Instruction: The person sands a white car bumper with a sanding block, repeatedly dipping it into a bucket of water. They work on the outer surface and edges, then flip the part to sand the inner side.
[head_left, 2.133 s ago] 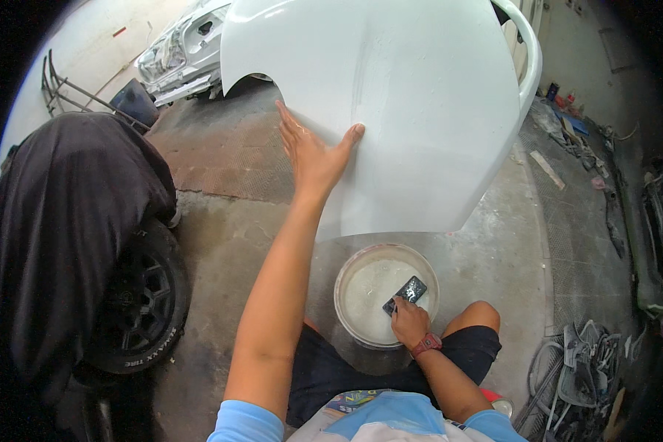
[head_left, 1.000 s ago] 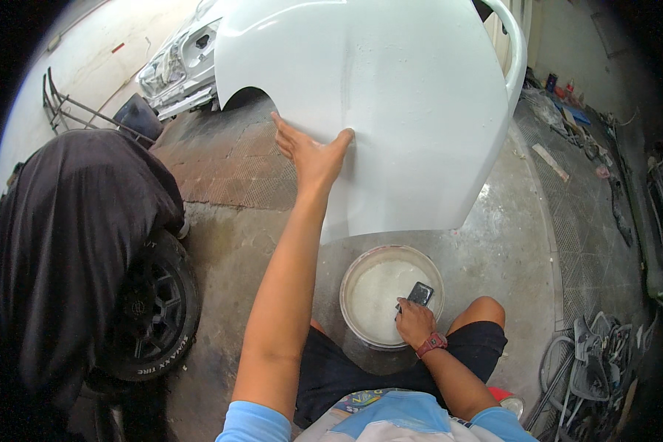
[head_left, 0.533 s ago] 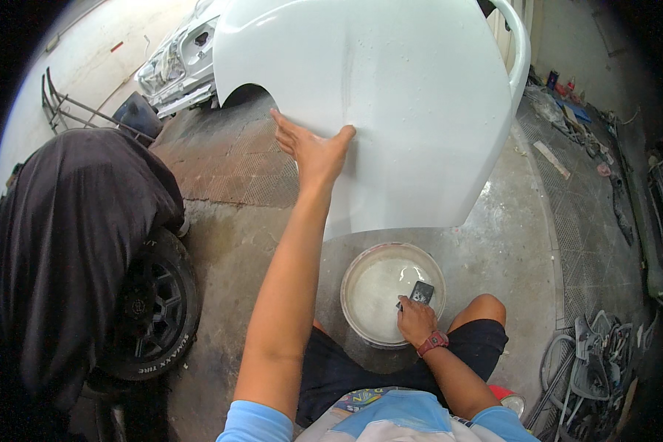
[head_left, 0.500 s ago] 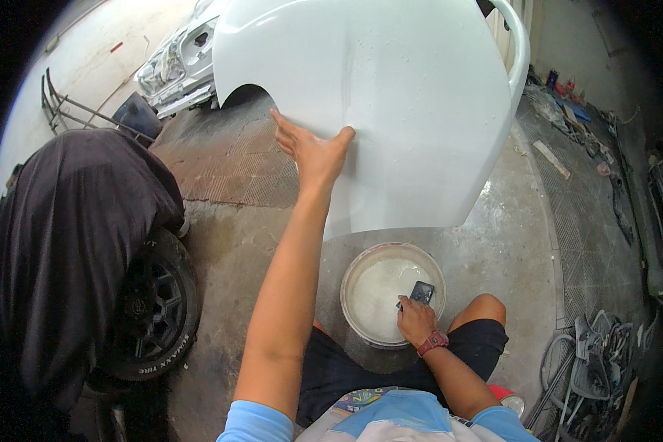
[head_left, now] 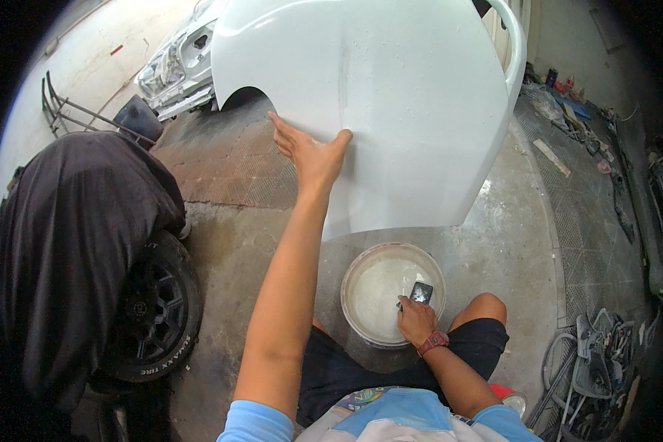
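The person's left hand [head_left: 315,153], near 12 o'clock in the view, is spread wide, thumb well apart from the fingers, against the edge of a white car panel [head_left: 420,110] that reaches toward 1 o'clock. At 5 o'clock, the right hand [head_left: 417,324] grips a small dark block [head_left: 422,292] within the outline of a round bucket [head_left: 348,317], toward its 3 o'clock side; whether the block touches the cloudy liquid [head_left: 375,298] cannot be told. A black-rimmed wheel [head_left: 151,309] stands at 8 o'clock beside dark cloth [head_left: 81,221].
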Tool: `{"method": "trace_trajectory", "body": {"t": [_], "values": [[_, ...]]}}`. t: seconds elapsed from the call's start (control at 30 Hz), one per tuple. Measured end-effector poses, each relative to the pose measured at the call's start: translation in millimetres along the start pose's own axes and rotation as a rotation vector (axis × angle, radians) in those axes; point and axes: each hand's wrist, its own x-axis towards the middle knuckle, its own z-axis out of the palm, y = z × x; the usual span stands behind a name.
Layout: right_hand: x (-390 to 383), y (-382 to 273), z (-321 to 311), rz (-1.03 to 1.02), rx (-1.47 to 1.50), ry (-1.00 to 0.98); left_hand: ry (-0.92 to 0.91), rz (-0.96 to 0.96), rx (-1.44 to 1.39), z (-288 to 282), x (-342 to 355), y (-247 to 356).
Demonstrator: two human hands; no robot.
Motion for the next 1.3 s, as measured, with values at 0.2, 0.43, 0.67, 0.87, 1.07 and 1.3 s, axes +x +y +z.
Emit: {"method": "trace_trajectory", "body": {"t": [0.2, 0.43, 0.67, 0.87, 1.07, 1.3], "values": [[0.1, -1.5, -2.1, 0.009, -0.015, -0.004, -0.008, -0.030, -0.020, 0.3, -2.5, -1.3], [1.3, -2.8, -4.0, 0.055, -0.016, -0.085, 0.000, -0.018, -0.037, -1.8, -2.7, 3.6], [2.0, -2.3, -3.8, 0.019, 0.014, -0.020, -0.005, -0.029, -0.051, -1.5, -1.3, 3.4], [1.5, -3.3, -4.4, 0.073, -0.004, -0.092, -0.013, -0.024, -0.031, -2.9, -2.0, 3.5], [1.7, -5.4, -7.9, 0.082, -0.021, -0.122, -0.018, -0.026, -0.034, -3.3, -4.4, 3.5], [1.9, -3.7, -5.5, 0.076, -0.011, -0.104, 0.012, -0.007, 0.002, -1.4, -2.8, 0.1]]}}
